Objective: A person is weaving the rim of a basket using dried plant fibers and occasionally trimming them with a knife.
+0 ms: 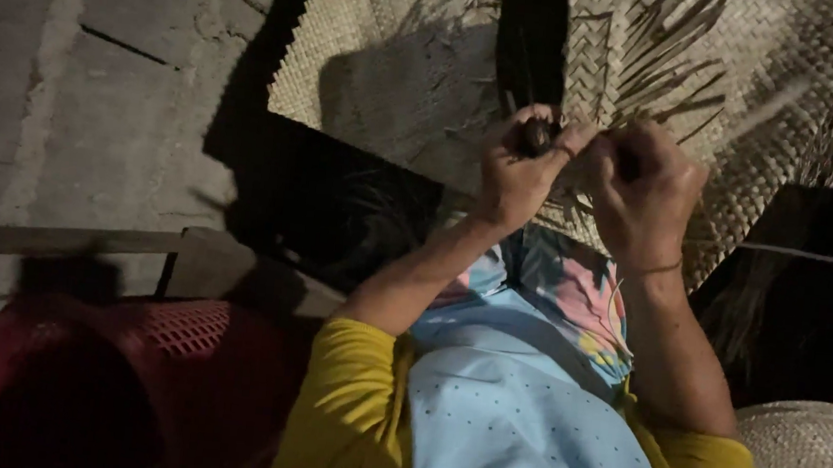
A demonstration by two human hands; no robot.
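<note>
Hands [582, 173] pinching strips [586, 138], pointing up over mat [391, 71]

Both arms are raised in front of the chest, elbows bent, yellow sleeves pushed up. Left hand [521, 168] and right hand [641, 188] sit close together, fingers curled tight.

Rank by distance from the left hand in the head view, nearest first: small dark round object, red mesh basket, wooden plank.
1. Small dark round object: in the left hand itself.
2. Wooden plank: lower left, by the concrete floor.
3. Red mesh basket: bottom left corner.
</note>
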